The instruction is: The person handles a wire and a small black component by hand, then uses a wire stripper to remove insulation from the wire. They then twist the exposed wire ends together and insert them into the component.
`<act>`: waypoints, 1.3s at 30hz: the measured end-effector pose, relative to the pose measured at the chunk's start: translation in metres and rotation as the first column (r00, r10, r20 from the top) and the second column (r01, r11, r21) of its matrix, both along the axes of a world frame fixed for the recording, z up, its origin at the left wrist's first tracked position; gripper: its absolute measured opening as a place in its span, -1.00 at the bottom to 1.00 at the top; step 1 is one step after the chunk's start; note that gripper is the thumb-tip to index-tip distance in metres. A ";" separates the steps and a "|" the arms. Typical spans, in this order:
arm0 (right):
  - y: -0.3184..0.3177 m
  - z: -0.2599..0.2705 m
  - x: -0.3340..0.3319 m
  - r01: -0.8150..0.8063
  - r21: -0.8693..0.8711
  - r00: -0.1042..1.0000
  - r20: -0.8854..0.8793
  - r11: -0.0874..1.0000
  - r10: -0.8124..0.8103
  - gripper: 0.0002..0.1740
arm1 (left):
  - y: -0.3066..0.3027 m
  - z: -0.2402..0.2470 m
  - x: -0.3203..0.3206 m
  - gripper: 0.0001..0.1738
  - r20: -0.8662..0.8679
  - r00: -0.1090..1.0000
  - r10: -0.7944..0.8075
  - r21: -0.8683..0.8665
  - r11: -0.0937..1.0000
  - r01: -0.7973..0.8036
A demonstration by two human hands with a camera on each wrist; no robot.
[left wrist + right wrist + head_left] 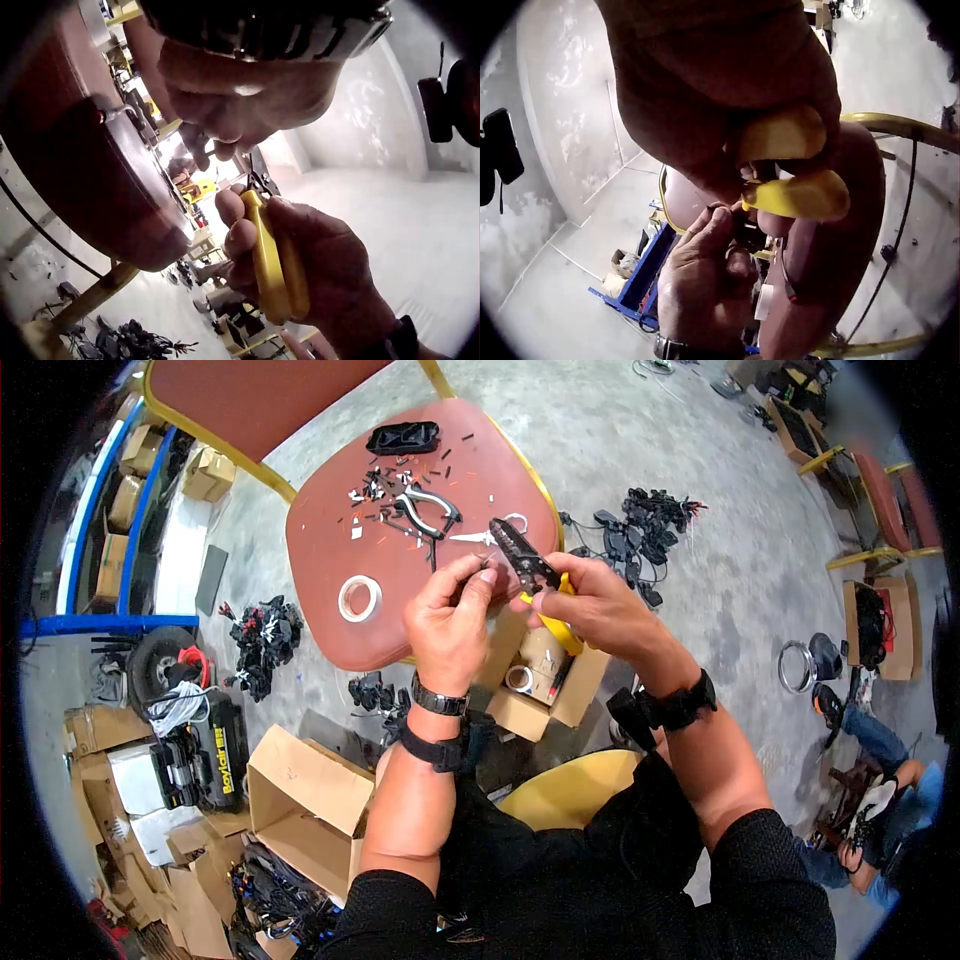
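Note:
My right hand (600, 608) grips the yellow handles (560, 622) of a wire stripper, whose dark jaws point up and left in the head view. In the left wrist view the same yellow handles (274, 262) lie in the fingers of the right hand (322, 262). My left hand (448, 622) is beside the tool, thumb and forefinger pinching something small and thin that I cannot make out. The right wrist view shows the left hand (705, 289) close to the yellow handles (802, 196).
On the red chair seat (330, 570) lie white-handled pliers (432, 510), scissors (475, 538), a tape roll (359, 600), a black tray (403, 438) and small scraps. Open cardboard boxes (305, 785) stand below. Bundles of black parts (265, 650) lie on the floor. A person sits far right.

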State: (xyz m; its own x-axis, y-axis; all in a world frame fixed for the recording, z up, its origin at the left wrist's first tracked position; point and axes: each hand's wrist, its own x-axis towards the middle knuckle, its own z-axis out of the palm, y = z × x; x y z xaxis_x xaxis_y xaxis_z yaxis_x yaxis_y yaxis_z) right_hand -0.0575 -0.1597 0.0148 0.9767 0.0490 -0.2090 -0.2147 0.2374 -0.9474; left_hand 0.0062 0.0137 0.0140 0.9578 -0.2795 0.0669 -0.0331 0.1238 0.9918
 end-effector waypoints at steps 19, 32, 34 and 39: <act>0.009 -0.007 -0.012 0.218 -0.725 0.926 0.365 0.653 0.096 -0.67 | 0.012 0.003 -0.007 -0.89 0.134 0.988 -0.077 0.321 0.946 0.030; 0.009 0.005 -0.015 0.322 -0.868 0.894 0.410 0.378 0.180 -0.58 | 0.001 -0.014 -0.005 -0.93 0.212 0.973 -0.089 0.282 0.959 0.026; 0.010 0.007 -0.014 0.412 -0.857 0.851 0.483 0.311 0.206 -0.56 | 0.000 -0.011 -0.008 -0.92 0.215 0.974 -0.069 0.226 0.974 0.019; 0.011 0.008 -0.013 0.603 -0.781 0.730 0.623 0.166 0.279 -0.53 | -0.003 -0.008 -0.012 -0.86 0.327 0.945 -0.027 0.133 0.991 -0.018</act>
